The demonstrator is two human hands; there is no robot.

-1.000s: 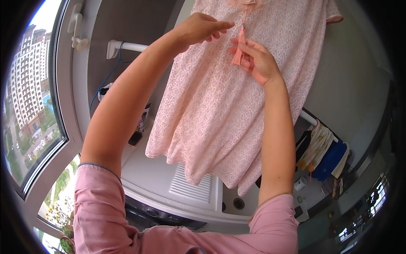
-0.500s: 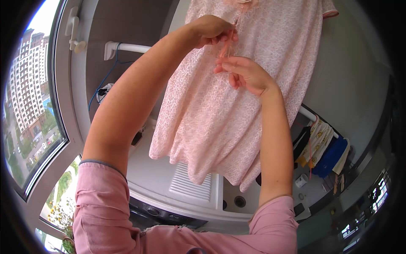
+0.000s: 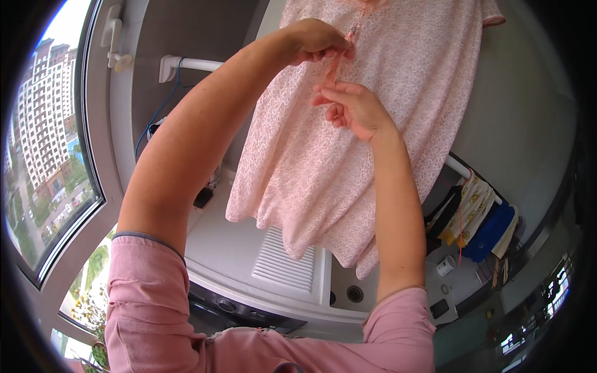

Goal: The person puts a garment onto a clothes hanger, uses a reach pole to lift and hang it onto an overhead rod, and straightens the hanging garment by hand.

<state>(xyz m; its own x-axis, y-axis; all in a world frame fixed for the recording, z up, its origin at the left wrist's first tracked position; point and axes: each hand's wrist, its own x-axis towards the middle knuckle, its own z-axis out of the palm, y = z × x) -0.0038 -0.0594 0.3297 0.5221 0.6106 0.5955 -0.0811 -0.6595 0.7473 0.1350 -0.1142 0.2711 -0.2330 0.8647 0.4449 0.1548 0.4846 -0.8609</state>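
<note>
A pale pink patterned dress [image 3: 348, 161] hangs in front of me. From its neckline hangs a coral-pink tassel [image 3: 333, 73]. My left hand [image 3: 320, 42] pinches the tassel near its top, just below a small shiny bead. Lower down, my right hand [image 3: 351, 105] has thumb and index finger pinched on the strands' lower end, with the other fingers loosely curled.
A window [image 3: 50, 118] stands at the left. Below the dress are a white washboard counter [image 3: 283, 264], a sink with a drain [image 3: 354, 293] and a dark washing machine [image 3: 230, 306]. Cloths [image 3: 488, 227] hang on a rail at the right, near a white cup [image 3: 446, 266].
My left hand has moved right and closed on the tassel's upper part. My right hand has moved down and left to its lower end. The tassel now slants.
</note>
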